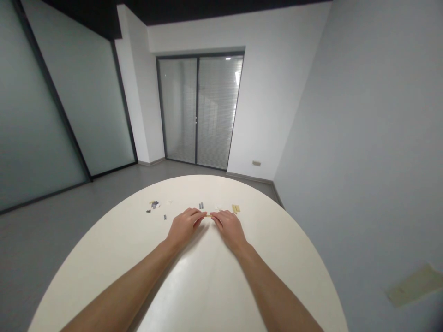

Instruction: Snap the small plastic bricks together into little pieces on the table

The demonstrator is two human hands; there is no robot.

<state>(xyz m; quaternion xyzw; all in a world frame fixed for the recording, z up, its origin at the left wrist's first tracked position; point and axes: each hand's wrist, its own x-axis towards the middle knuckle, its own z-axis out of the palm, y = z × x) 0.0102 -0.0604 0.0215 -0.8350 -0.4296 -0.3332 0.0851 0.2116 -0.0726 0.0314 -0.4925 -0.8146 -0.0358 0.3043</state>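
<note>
My left hand (187, 225) and my right hand (228, 226) meet over the middle of the white round table (194, 290). Between their fingertips is a small, thin yellow piece (208, 215), pinched at one end by each hand. Most of it is hidden by the fingers, and its kind is too small to make out. Just beyond my left hand lie two small grey pieces (201, 205) side by side. A flat yellow piece (236, 208) rests beyond my right hand, with small pale bits (218, 208) to its left.
A cluster of small dark grey pieces (154, 204) lies at the table's far left, with a dark piece (148, 211) and a small grey piece (165, 217) nearby. Beyond the table's rounded edge stand a glass door (197, 110), frosted panels (79, 92) and a plain wall (363, 138).
</note>
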